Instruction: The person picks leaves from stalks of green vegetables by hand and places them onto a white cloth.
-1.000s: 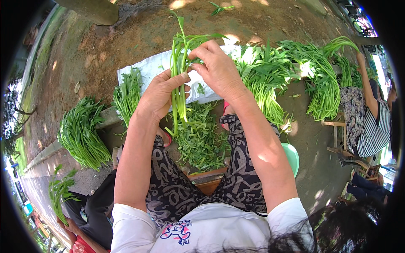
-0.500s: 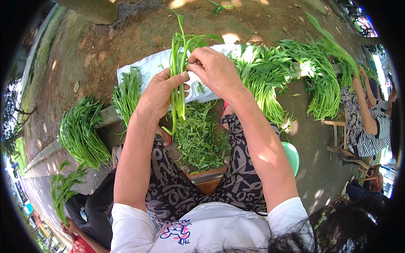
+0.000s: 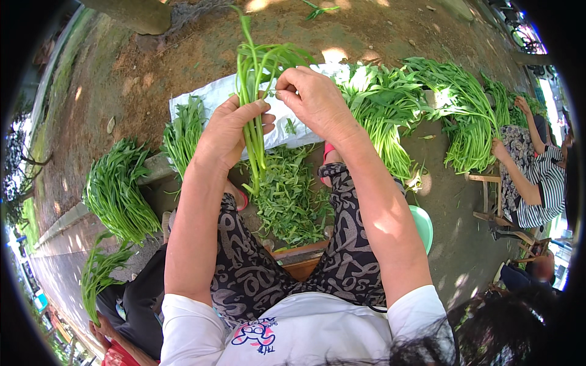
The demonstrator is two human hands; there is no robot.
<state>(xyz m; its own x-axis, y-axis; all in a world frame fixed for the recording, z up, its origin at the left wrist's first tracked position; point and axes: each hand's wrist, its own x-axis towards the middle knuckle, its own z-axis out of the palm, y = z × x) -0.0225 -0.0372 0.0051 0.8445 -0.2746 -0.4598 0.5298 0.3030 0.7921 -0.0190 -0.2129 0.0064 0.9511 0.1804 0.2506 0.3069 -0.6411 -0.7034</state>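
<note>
My left hand [image 3: 229, 131] is closed around a few long green stems of water spinach [image 3: 249, 91], held upright with their leaves at the top. Their cut ends hang down over a heap of plucked leaves [image 3: 290, 204] between my feet. Just right of the stems, my right hand [image 3: 314, 100] has its thumb and forefinger pinched together; whatever may be between them is too small to make out. Under both hands lies a white plastic sheet [image 3: 213, 86].
Bundles of water spinach lie at the left [image 3: 122, 189], right [image 3: 381, 116] and far right [image 3: 467, 116]. A light green basin [image 3: 421, 229] is beside my right leg. One person [image 3: 537, 183] sits at the right; another at lower left holds greens [image 3: 101, 268].
My right hand has drawn slightly away from the stems, which have tilted a little left. The person at the right has lowered the raised greens onto the far-right pile.
</note>
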